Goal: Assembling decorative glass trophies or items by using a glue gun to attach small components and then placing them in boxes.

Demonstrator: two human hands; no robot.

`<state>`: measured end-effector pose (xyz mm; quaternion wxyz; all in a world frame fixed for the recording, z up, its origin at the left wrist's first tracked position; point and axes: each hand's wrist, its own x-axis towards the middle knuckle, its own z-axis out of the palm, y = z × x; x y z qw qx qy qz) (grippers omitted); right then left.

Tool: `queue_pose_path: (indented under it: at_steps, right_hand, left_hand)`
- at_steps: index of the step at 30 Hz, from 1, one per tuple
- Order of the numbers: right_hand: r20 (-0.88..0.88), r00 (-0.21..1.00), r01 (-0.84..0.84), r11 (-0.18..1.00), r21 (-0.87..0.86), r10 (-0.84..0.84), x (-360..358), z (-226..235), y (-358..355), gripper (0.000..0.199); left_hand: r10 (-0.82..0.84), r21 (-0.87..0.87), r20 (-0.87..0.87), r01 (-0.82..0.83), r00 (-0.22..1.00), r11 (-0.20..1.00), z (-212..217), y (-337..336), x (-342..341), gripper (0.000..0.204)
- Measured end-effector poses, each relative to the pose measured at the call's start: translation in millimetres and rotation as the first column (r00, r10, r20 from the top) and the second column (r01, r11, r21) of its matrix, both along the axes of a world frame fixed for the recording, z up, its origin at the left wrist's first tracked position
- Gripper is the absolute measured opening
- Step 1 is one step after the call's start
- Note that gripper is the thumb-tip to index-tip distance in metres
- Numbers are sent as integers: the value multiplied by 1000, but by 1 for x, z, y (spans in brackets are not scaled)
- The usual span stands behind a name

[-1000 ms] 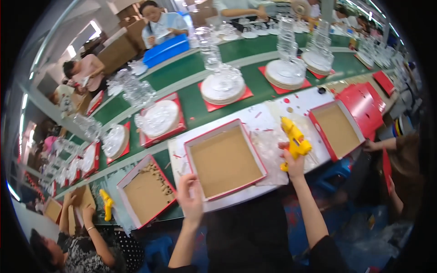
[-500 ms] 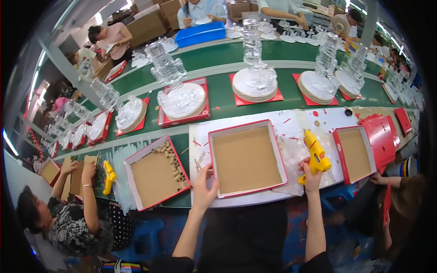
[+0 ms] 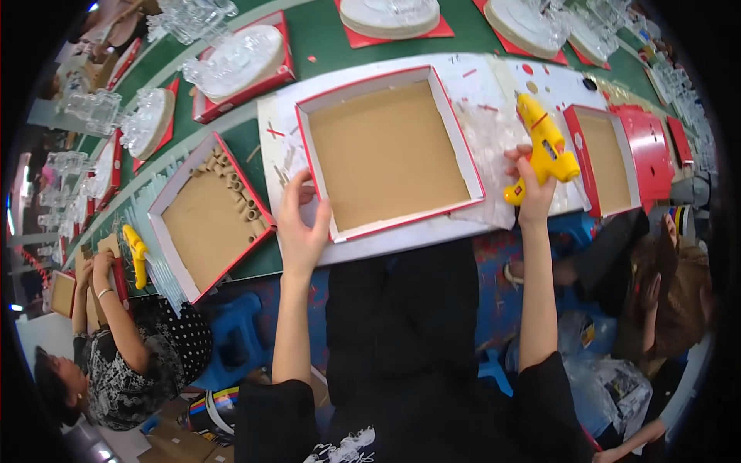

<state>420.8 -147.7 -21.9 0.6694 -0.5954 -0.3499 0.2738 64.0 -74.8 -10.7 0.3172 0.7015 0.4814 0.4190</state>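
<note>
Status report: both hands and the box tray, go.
Left hand on red-edged box tray corner. Right hand grips yellow glue gun. Tray interior bare.

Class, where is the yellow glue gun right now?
In the head view, the yellow glue gun is gripped in the right hand, just right of the open red-rimmed box.

this looks like a factory assembly line, likely for packaging, though the fisheye view blurs the far end. a long green tabletop (image 3: 324, 35) runs past several seated workers (image 3: 116, 363), each with the same red-rimmed cardboard box trays (image 3: 386, 150). yellow glue guns (image 3: 544, 147) lie at more than one station, and rows of identical clear glass pieces (image 3: 231, 58) on red boards line the far side.
</note>
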Motion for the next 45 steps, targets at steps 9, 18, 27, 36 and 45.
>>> queue_pose_path:
  at_steps: [9, 18, 27, 36, 45]
  right_hand:
    - [-6, 1000, -13, 1000, 6, 13, 1, -2, -5, 27]
    - [-19, 1000, -4, 1000, 9, 4, -3, -1, -4, 26]
    - [-36, 999, -13, 1000, 12, 13, 4, -1, -1, 23]
    - [10, 986, -163, 986, -29, 164, 8, 5, -8, 27]
    - [480, 604, -452, 769, -451, 636, -99, 100, 10, 34]
  left_hand:
    - [-8, -30, 21, 8, 1000, 1000, 2, -6, 4, 46]
    - [2, -30, 17, -1, 1000, 1000, 0, -6, 2, 45]
    - [5, -26, 33, -4, 999, 1000, -1, -3, 5, 46]
    - [-39, 14, -8, 39, 999, 999, 9, -3, 2, 44]
    - [-66, 26, 54, 64, 996, 998, 4, -3, -11, 45]
